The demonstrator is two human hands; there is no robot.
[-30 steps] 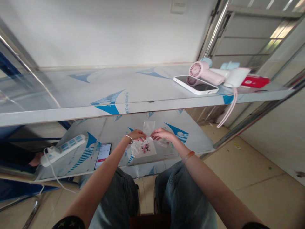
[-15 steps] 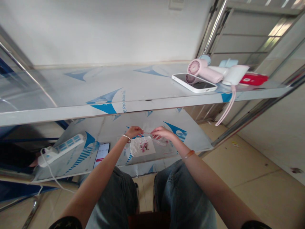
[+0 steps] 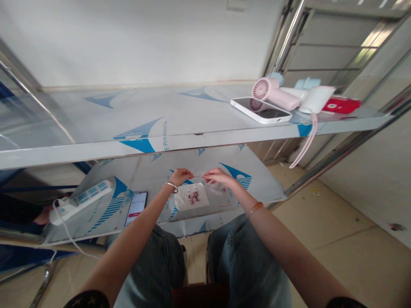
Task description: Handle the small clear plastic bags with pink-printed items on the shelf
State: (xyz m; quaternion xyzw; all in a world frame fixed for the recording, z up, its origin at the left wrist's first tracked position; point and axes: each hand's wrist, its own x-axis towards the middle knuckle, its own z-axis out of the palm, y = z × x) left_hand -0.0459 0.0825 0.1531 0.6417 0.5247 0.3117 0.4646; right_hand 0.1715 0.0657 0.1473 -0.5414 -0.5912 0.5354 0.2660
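A thin reddish cord (image 3: 198, 176) runs between my two hands above the lower shelf. My left hand (image 3: 182, 176) pinches one end of it, fingers closed. On the other side, my right hand (image 3: 217, 176) grips it with closed fingertips. Below them lies a white sheet (image 3: 183, 203) with small pink and dark pieces (image 3: 194, 197) gathered on it, too small to name. A clear plastic bag (image 3: 218, 189) with pinkish contents rests just under my right hand. A thin red strand (image 3: 224, 205) lies on the shelf nearby.
Left of my forearm are a lit phone (image 3: 136, 207) and a white power strip (image 3: 83, 201) with a cable. Another person's hand (image 3: 44, 215) is at its end. The upper shelf edge (image 3: 195, 140) holds a white phone (image 3: 261, 110), pink fan (image 3: 276, 94) and red object (image 3: 342, 105).
My hands keep almost the same place with the cord between them. The whole view has shifted very slightly.
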